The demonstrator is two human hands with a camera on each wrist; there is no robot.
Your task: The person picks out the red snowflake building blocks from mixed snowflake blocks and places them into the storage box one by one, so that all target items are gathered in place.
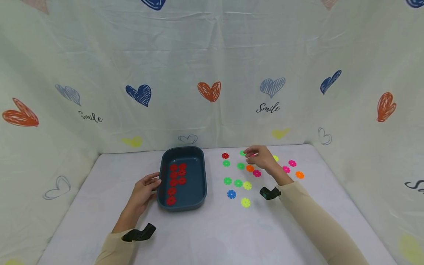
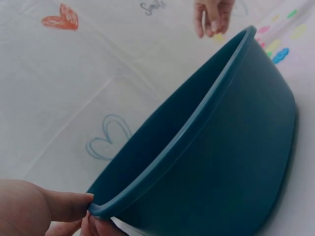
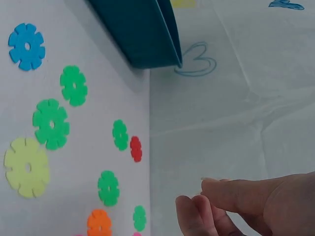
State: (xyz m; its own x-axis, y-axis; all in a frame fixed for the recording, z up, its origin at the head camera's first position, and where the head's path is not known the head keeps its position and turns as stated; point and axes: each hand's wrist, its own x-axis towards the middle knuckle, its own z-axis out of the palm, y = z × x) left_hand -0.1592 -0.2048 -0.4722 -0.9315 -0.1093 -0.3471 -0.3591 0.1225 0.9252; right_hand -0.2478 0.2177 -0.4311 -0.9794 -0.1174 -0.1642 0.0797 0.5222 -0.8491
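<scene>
A dark teal plastic basin (image 1: 202, 186) stands left of the table's middle with several red notched discs (image 1: 171, 191) lying on its floor. My left hand (image 1: 143, 191) grips its left rim, and the left wrist view shows the thumb (image 2: 74, 205) over the rim and fingers below it. Over the scattered discs at the right, my right hand (image 1: 261, 158) hovers with fingers loosely bent, and nothing shows in it. Near it lie a green disc (image 1: 240, 166), an orange disc (image 1: 250, 168) and a pink disc (image 1: 256, 173). One red disc (image 1: 225, 155) lies by the back edge.
More flower-shaped discs lie about: a blue disc (image 1: 231, 194), a yellow disc (image 1: 245, 202) in front, and an orange disc (image 1: 299, 175) farther right. The white table (image 1: 205, 239) meets a hanging cloth (image 1: 232, 121) printed with hearts along its back edge.
</scene>
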